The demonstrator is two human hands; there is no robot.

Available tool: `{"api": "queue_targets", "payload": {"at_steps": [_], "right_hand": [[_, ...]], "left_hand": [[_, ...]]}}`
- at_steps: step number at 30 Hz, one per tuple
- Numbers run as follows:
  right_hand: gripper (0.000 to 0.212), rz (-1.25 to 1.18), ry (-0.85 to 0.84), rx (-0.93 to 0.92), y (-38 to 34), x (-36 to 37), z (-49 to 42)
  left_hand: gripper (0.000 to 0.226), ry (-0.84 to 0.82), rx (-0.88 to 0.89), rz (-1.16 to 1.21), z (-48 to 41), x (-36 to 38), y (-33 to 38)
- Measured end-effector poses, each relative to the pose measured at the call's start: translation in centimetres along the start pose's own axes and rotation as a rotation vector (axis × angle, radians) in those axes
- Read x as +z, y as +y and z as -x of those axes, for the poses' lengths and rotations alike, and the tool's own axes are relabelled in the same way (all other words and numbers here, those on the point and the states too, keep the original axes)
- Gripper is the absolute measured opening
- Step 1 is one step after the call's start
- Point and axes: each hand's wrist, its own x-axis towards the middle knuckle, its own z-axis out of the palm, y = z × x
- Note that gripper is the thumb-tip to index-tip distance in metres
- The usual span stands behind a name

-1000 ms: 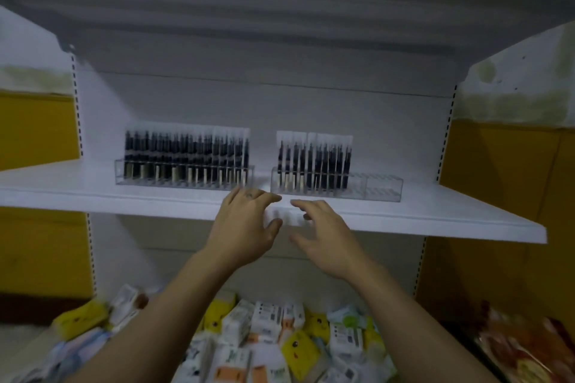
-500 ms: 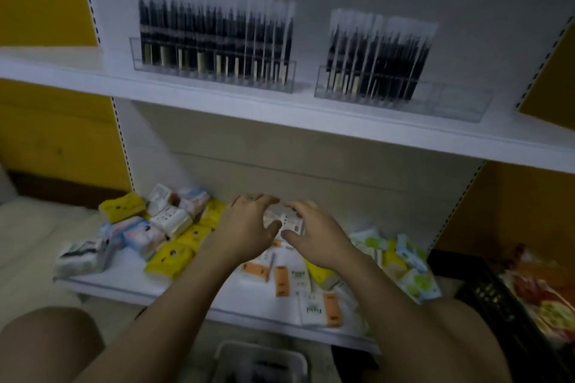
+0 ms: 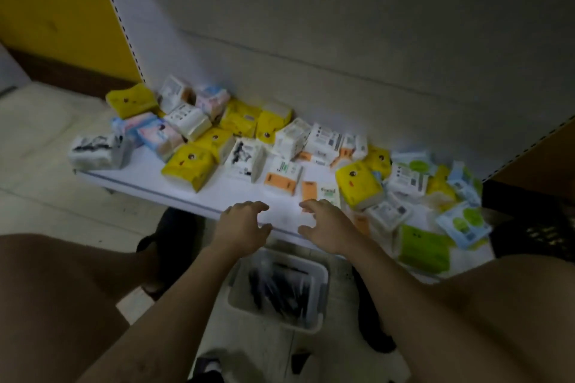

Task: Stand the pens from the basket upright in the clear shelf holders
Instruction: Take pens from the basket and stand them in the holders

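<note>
Now | left hand [image 3: 244, 225], right hand [image 3: 327, 226]: fingers loosely spread, empty | translucent rectangular basket [image 3: 323, 295] below, dark slim pens [image 3: 280, 289] inside

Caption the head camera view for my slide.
Left hand and right hand, empty, hover at the shelf edge above the basket of pens.

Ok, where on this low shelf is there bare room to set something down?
Bare: the shelf front between the grey-white pack and the front yellow pack, and just beyond the left hand and right hand. Crowded: back and right end.
</note>
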Motion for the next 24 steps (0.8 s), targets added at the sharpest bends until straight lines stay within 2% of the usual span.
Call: {"api": "queue_targets", "payload": {"at_steps": [8,15,18,24], "right_hand": [[0.045,-0.028,-0.265,0.108,5.3,8.6,-2.8],[0.019,0.001,-0.429,0.158,8.2,13.7,-3.6],[0.028,-0.062,-0.454,0.151,8.7,14.9,-4.2],[0.031,-0.035,-0.514,0.24,9.4,17.0,-6.0]], "left_hand": [[0.051,-0.284,-0.25,0.199,-0.1,7.8,-3.6],[0.033,-0.357,-0.354,0.185,-0.7,11.8,-6.5],[0.031,-0.355,-0.329,0.2,-0.9,14.2,-7.5],[0.02,-0.496,-0.353,0.263,-0.2,18.9,-8.2]]}}
